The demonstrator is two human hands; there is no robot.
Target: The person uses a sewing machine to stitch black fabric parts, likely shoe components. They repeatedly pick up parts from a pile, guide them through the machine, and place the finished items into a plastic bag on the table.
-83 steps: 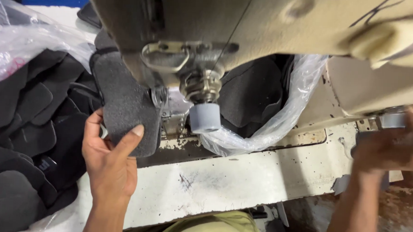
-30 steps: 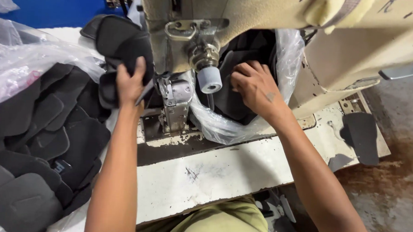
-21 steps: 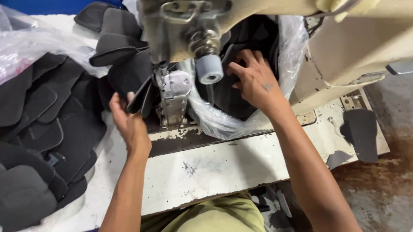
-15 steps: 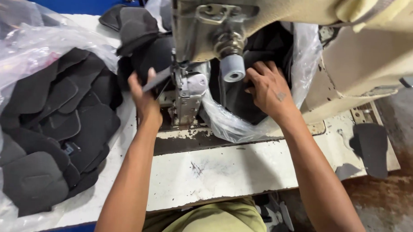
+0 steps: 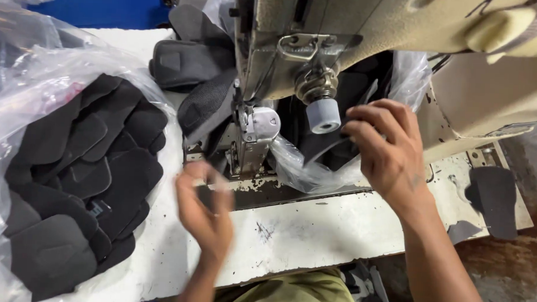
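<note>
Your right hand (image 5: 387, 152) is up by the sewing machine head (image 5: 320, 39), fingers curled and pinching the edge of a dark fabric piece (image 5: 325, 148) just under the grey cylindrical knob (image 5: 323, 115). That piece sits against the clear plastic bag (image 5: 306, 170) behind the needle post, and what shows of it runs in a slant, lower left to upper right, its upper end towards your fingertips; the rest is hidden by the bag and the machine.

Your left hand (image 5: 205, 211) is lower, blurred with motion, hovering over the front edge of the white table (image 5: 301, 229). Fingers look loosely bent and nothing shows clearly in them, so you cannot tell whether it holds anything.

Materials now: the machine body is beige, chipped and grimy; the presser post (image 5: 254, 132) is bright metal. Behind it another padded black panel (image 5: 204, 104) with a ribbed weave leans off the arm, tilted down to the left. On your left a second clear bag (image 5: 26, 101) lies open, stacked with flat black padded cut pieces (image 5: 83, 174), rounded at the corners and overlapping like scales.

Room to move: a bare strip of scuffed table lies between your hands. A lone black piece (image 5: 493, 200) lies flat near the table's right edge, well apart from your right wrist.
</note>
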